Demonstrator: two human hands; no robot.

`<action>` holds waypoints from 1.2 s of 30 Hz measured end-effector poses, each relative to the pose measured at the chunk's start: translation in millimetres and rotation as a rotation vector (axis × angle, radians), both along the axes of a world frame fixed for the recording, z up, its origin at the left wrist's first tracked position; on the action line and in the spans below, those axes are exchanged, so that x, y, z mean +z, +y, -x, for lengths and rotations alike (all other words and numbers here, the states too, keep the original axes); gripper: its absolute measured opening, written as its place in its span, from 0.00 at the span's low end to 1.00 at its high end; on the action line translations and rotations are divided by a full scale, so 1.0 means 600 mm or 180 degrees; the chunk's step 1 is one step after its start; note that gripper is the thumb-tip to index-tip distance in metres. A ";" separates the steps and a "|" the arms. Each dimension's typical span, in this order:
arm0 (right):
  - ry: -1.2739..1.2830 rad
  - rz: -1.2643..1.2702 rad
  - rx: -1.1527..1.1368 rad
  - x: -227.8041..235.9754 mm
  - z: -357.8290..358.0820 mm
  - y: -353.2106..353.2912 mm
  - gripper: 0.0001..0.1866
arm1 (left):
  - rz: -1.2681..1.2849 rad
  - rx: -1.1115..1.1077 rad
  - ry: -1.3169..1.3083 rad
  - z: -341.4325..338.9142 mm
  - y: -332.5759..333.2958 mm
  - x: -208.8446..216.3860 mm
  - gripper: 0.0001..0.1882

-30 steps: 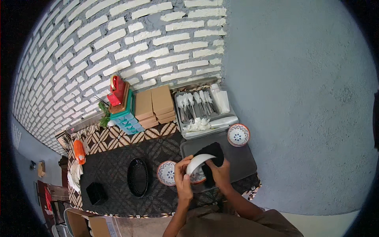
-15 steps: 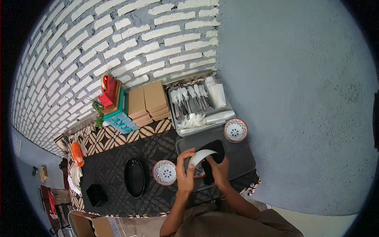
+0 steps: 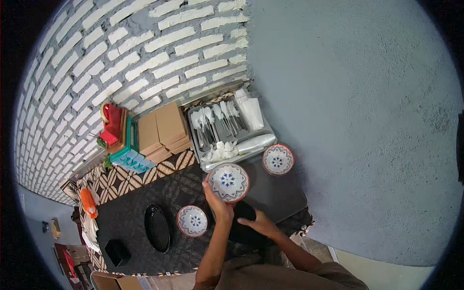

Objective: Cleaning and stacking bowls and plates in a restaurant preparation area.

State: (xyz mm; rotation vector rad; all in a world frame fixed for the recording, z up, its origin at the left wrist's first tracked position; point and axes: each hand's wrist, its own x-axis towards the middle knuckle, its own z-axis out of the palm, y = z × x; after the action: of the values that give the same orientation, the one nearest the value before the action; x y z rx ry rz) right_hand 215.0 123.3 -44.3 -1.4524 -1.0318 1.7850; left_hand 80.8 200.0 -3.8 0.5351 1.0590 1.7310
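Note:
My left hand grips a white patterned bowl by its near left rim, with the blue flower inside facing up. In my right hand is a black cloth, bunched below the bowl and partly hidden by my left wrist. A second patterned bowl with an orange-red rim rests on the black mat, left of my left forearm. Another matching bowl sits at the far right end of the dark grey tray.
Behind the hands stands a cutlery tray holding wrapped utensils. Brown boxes, a teal crate and a red tape dispenser line the brick wall. A black oval basket and a small black container lie at left.
The held bowl has turned from tilted on edge to face up and moved away from me. The black cloth has come off it and dropped lower, nearer my body, with my right hand.

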 end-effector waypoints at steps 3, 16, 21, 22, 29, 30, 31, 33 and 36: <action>-0.1142 -0.0876 -0.0050 0.035 -0.013 0.005 0.48 | 0.0360 -0.0388 -0.1165 -0.021 0.019 0.005 0.24; -0.2868 -0.2230 -0.1717 -0.017 -0.134 0.131 0.49 | -0.0098 -0.1447 0.1790 -0.154 0.091 -0.087 0.22; -0.2816 -0.1855 -0.1539 -0.027 -0.145 0.127 0.50 | 0.0107 -0.1679 0.2375 -0.163 0.083 -0.099 0.25; -0.2832 -0.1809 -0.1604 -0.028 -0.144 0.127 0.50 | 0.0103 -0.1739 0.2359 -0.161 0.079 -0.097 0.25; -0.2272 -0.1796 -0.1662 0.026 -0.103 0.107 0.25 | 0.0587 -0.1306 0.1197 -0.043 0.019 -0.051 0.19; -0.2222 -0.1803 -0.1558 0.034 -0.090 0.104 0.25 | 0.0635 -0.1202 0.1203 -0.019 0.004 -0.036 0.19; -0.1969 -0.2045 -0.1421 0.046 -0.075 0.105 0.19 | 0.0593 -0.1101 0.1030 0.006 -0.015 -0.015 0.18; -0.1610 -0.2293 -0.1136 0.057 -0.032 0.095 0.15 | 0.0497 -0.0697 0.1136 0.053 -0.057 0.026 0.14; -0.0643 -0.1904 -0.0750 0.057 0.057 0.078 0.12 | 0.0113 -0.0020 0.1443 0.123 -0.126 0.035 0.13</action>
State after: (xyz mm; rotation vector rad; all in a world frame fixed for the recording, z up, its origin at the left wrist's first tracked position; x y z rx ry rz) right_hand 180.8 170.4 -10.4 -1.3130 -1.2942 1.0508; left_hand 7.2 124.7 17.4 0.9357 1.3961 1.6187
